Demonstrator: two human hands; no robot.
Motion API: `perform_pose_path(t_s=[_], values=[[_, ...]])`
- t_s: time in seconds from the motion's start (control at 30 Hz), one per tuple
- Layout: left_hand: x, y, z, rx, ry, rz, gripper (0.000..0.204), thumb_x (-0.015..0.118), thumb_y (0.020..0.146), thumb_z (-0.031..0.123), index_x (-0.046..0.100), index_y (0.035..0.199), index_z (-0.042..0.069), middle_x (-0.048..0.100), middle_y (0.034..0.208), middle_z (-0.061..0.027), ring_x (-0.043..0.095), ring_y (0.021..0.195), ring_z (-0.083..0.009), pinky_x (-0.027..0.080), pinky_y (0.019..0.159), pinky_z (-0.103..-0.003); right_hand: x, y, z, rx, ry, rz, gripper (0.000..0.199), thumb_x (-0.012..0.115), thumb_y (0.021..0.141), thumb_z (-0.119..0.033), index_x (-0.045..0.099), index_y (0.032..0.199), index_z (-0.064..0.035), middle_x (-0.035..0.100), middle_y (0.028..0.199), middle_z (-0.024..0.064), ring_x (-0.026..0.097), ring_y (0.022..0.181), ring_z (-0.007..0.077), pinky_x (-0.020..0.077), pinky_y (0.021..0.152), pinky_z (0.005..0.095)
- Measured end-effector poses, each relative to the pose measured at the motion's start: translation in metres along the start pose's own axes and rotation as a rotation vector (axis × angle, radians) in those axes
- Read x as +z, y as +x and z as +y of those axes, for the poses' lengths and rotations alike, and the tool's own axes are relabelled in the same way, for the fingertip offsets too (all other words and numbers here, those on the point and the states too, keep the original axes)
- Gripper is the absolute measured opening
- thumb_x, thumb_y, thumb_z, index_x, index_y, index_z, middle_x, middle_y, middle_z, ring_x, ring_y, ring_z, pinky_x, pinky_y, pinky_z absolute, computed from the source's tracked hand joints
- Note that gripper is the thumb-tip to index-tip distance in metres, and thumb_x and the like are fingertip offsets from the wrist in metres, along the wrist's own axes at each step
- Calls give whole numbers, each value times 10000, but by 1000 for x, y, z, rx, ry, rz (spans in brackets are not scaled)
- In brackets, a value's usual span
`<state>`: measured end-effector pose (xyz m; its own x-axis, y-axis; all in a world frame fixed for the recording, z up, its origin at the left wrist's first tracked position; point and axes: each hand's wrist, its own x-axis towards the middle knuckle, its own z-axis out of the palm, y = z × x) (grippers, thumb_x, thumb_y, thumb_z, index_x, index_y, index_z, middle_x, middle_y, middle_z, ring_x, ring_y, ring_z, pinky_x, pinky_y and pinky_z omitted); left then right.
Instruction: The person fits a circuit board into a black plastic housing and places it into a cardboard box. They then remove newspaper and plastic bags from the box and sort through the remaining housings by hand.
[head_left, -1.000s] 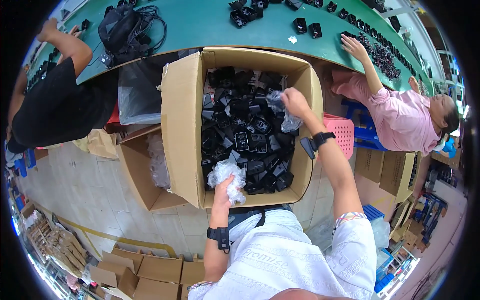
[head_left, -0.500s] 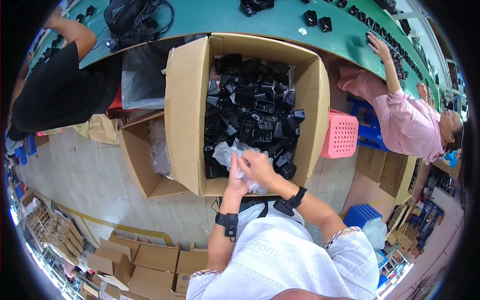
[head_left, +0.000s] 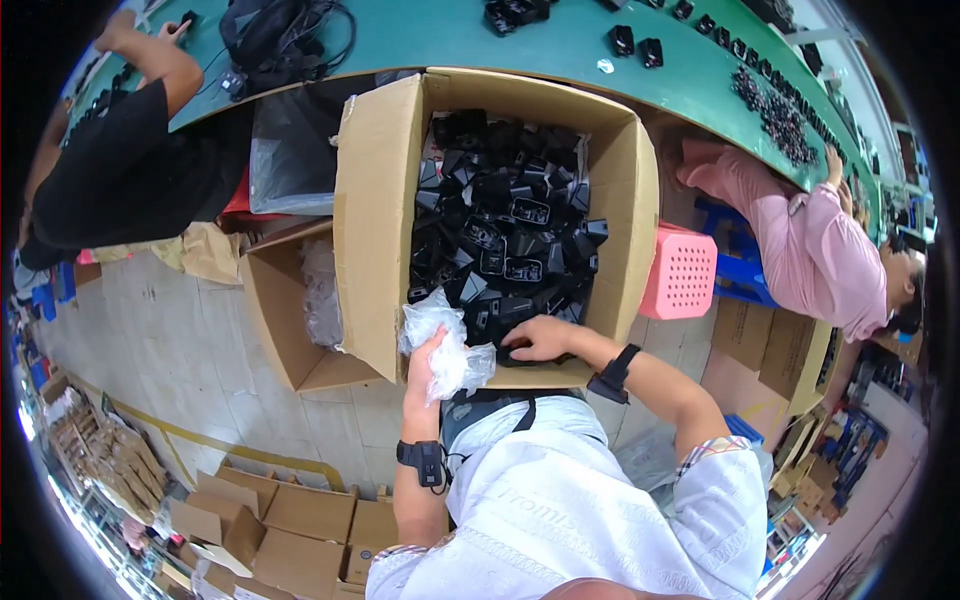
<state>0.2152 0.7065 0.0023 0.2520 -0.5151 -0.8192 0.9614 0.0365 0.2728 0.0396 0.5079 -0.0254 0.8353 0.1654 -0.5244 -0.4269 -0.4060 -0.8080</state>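
A large cardboard box (head_left: 380, 230) stands in front of me, filled with black plastic housings (head_left: 500, 215), some showing hollow insides. My left hand (head_left: 422, 362) is closed around crumpled clear plastic bags (head_left: 455, 350) at the box's near left edge. My right hand (head_left: 543, 339) reaches over the near edge, its fingers bent down among the housings. The fingertips are partly hidden, and whatever they grip cannot be made out.
A green worktable (head_left: 560, 45) runs behind the box, with black parts on it. A pink perforated stool (head_left: 683, 272) stands right of the box. Left is a smaller carton (head_left: 290, 330) with plastic inside. Co-workers sit on both sides; closed cartons (head_left: 310, 510) lie behind me at lower left.
My hands have parted. The left has carried the plastic bags leftward and back; the right has let go of them and moved right, down among the housings. The co-worker at right has withdrawn an arm.
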Motion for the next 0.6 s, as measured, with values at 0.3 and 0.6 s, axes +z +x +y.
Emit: perform_pose_path(t_s=[0.3, 0.6], values=[[-8, 5, -4, 20, -52, 18, 188, 594, 910, 186, 610, 1038, 49, 648, 843, -87, 655, 722, -227, 536, 636, -338, -25, 38, 12, -472, -894, 159, 489, 678, 750, -284, 556, 1203, -148, 467, 1378, 88, 435, 1265, 293, 361, 1037, 421], [9, -2, 7, 49, -58, 41, 190, 613, 899, 176, 613, 1040, 48, 646, 856, -79, 654, 709, -210, 535, 612, -333, -174, 64, 40, -9, -896, 296, 419, 685, 723, -203, 593, 1118, -97, 565, 1152, 91, 513, 1102, 275, 436, 909, 407]])
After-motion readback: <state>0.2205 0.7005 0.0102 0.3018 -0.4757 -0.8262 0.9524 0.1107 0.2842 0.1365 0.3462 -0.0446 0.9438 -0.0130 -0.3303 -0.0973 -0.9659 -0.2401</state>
